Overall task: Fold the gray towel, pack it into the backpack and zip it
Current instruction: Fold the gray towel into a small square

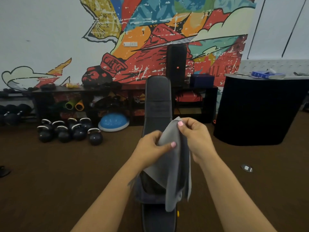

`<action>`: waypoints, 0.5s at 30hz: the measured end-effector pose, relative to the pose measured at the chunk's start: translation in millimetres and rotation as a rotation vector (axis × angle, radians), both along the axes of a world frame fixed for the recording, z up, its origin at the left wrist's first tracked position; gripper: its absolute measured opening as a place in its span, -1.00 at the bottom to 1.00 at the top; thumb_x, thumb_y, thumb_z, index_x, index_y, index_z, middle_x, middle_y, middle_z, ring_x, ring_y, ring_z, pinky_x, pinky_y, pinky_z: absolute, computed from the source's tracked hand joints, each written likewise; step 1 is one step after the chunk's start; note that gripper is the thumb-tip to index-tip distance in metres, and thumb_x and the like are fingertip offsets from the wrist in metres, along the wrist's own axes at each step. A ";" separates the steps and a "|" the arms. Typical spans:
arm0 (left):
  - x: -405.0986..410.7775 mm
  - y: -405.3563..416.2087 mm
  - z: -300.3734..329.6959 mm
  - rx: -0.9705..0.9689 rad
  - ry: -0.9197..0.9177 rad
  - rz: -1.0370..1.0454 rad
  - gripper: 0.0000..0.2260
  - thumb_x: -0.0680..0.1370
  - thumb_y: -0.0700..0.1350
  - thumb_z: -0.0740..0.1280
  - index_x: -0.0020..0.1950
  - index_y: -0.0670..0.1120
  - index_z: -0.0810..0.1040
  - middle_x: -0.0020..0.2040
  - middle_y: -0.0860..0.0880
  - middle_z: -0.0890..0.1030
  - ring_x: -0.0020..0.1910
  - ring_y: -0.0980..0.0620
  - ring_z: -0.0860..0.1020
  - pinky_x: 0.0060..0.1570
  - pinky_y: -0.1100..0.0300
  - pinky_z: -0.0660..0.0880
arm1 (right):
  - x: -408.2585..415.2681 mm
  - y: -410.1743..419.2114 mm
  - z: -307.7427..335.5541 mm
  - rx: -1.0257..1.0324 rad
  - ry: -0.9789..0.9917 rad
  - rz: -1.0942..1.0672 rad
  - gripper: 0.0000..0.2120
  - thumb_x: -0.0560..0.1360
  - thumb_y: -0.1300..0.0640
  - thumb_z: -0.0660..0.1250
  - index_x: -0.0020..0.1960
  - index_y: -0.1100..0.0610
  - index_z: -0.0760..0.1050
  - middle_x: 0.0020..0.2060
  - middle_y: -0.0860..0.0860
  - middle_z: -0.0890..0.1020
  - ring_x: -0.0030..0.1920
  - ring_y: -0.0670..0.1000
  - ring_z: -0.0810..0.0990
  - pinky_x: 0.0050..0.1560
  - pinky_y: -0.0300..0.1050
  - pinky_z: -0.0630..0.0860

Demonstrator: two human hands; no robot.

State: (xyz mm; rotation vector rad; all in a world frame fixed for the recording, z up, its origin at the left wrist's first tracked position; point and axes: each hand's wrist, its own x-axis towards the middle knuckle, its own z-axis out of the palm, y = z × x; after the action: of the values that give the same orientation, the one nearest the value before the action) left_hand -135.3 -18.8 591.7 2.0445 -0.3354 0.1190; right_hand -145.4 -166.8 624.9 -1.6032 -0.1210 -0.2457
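Left hand [151,145] and right hand [194,136] pinch soft gray cloth towel [172,168], hanging unfolded; dark open backpack [150,188] on padded worktop [158,101]. Folding, packing, zipping remain.

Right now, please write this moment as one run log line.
step: folding | left hand: holds towel | right hand: pinches towel corner | backpack: open under towel

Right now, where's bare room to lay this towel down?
The bench pad beyond both hands is bare. So is the brown floor between bench and black counter. Left of the bench, kettlebells and a blue dome crowd the floor by the shelf. The towel hangs over the bench's near end.
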 end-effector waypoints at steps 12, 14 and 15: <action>14.1 41.3 -14.2 0.611 -0.095 0.202 -0.73 0.35 0.16 0.45 -0.09 0.06 0.50 -0.21 0.04 0.57 -0.19 0.05 0.54 -0.21 0.17 0.46 | 28.0 -47.4 8.0 -0.074 -0.024 -0.315 -0.87 0.58 0.18 0.24 -0.02 0.03 0.55 -0.21 -0.23 0.54 -0.18 -0.27 0.45 -0.26 -0.44 0.31; 19.9 49.4 -4.7 0.578 -0.254 0.212 -0.77 0.39 0.13 0.43 -0.18 0.03 0.47 -0.30 0.07 0.51 -0.28 0.09 0.48 -0.25 0.20 0.38 | 32.1 -53.4 6.9 -0.072 -0.019 -0.342 -0.89 0.56 0.20 0.27 -0.05 0.04 0.55 -0.22 -0.20 0.56 -0.17 -0.23 0.49 -0.20 -0.40 0.36; 23.6 52.6 0.6 0.561 -0.339 0.212 -0.80 0.42 0.11 0.40 -0.19 0.02 0.48 -0.32 0.08 0.49 -0.31 0.10 0.46 -0.23 0.19 0.35 | 34.2 -55.7 5.9 -0.082 -0.015 -0.355 -0.90 0.56 0.20 0.28 -0.06 0.05 0.55 -0.22 -0.18 0.57 -0.15 -0.20 0.51 -0.14 -0.34 0.40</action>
State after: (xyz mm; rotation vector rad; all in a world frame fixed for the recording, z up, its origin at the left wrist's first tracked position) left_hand -111.8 33.8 592.3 2.6173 -0.3908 0.5597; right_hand -111.2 -222.5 630.8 -1.6987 0.1467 -0.5329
